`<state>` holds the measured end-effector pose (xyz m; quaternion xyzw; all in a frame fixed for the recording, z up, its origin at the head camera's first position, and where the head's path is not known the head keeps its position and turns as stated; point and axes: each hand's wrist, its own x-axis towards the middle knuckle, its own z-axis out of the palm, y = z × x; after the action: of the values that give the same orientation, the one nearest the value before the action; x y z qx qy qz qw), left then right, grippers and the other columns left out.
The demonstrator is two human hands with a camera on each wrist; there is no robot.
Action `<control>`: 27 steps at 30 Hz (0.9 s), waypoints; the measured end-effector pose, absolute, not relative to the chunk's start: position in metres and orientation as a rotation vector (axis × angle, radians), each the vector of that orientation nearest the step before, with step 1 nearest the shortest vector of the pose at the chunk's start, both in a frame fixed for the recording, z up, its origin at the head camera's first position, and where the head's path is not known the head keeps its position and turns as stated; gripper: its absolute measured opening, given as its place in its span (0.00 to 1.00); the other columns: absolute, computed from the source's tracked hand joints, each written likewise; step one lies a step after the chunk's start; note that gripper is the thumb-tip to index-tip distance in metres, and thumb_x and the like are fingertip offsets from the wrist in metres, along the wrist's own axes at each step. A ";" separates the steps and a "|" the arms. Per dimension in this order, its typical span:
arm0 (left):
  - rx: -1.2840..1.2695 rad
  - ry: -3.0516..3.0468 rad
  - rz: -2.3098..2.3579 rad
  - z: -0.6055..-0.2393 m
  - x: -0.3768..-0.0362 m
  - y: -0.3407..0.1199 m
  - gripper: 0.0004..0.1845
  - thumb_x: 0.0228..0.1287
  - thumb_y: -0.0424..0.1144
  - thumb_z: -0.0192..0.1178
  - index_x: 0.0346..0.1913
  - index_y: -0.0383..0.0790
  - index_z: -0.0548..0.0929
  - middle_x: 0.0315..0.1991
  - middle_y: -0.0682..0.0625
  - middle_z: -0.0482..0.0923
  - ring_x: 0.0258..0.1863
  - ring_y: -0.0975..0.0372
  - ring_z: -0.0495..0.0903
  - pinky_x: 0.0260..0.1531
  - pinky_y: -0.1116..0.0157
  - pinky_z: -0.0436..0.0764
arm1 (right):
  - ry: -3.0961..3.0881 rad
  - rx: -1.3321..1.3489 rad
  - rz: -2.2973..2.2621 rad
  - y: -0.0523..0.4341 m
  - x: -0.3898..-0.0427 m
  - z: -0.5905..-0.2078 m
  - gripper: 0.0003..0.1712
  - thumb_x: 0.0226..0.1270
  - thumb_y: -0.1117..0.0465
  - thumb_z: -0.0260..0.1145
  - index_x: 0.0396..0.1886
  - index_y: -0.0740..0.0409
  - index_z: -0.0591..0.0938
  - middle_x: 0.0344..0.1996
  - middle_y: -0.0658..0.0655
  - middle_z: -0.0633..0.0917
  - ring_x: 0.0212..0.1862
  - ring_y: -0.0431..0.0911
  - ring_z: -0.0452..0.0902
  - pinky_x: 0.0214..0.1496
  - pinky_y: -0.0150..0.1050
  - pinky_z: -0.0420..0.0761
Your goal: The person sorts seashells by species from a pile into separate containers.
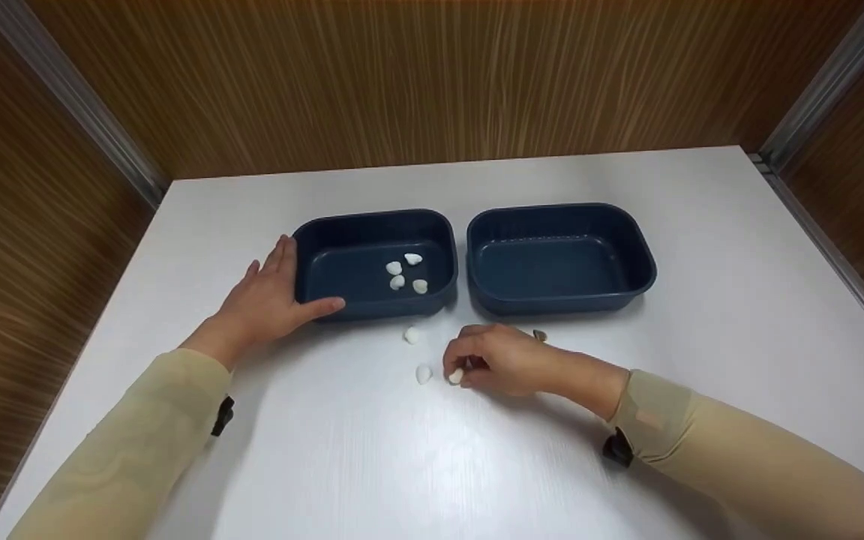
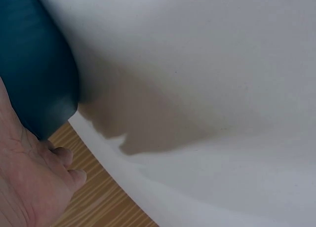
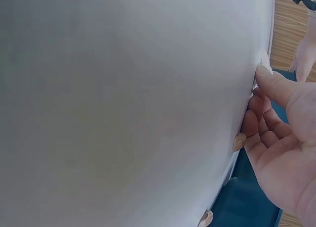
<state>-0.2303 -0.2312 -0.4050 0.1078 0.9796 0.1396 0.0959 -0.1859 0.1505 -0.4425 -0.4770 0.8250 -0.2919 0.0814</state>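
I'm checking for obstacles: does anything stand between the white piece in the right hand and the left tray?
Yes, low down: one loose white piece lies just left of the held piece, another nearer the left tray, whose near wall also stands between. Nothing visible hangs above them.

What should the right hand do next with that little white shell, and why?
Probably lift the white shell into the blue tray that the left hand touches: the right hand pinches that shell, and four similar white shells lie in that tray.
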 end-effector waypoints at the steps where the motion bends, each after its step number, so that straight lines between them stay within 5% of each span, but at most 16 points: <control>1: 0.320 2.903 0.412 -0.405 -0.230 -0.231 0.74 0.62 0.86 0.47 0.83 0.26 0.31 0.86 0.33 0.30 0.86 0.46 0.35 0.81 0.41 0.38 | 2.465 -1.427 -0.868 0.150 -0.186 -0.442 0.12 0.64 0.71 0.77 0.44 0.53 0.88 0.36 0.53 0.85 0.38 0.46 0.80 0.41 0.36 0.80; 27: 0.322 2.908 0.420 -0.407 -0.234 -0.228 0.74 0.62 0.85 0.48 0.83 0.26 0.31 0.86 0.32 0.30 0.86 0.45 0.35 0.81 0.40 0.38 | 2.431 -1.470 -0.811 0.149 -0.190 -0.438 0.11 0.63 0.71 0.75 0.43 0.57 0.89 0.31 0.50 0.85 0.34 0.38 0.77 0.40 0.32 0.80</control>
<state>-0.2343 -0.2280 -0.4070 0.1086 0.9796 0.1415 0.0928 -0.1901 0.1495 -0.4380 -0.4955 0.8192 -0.2734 0.0934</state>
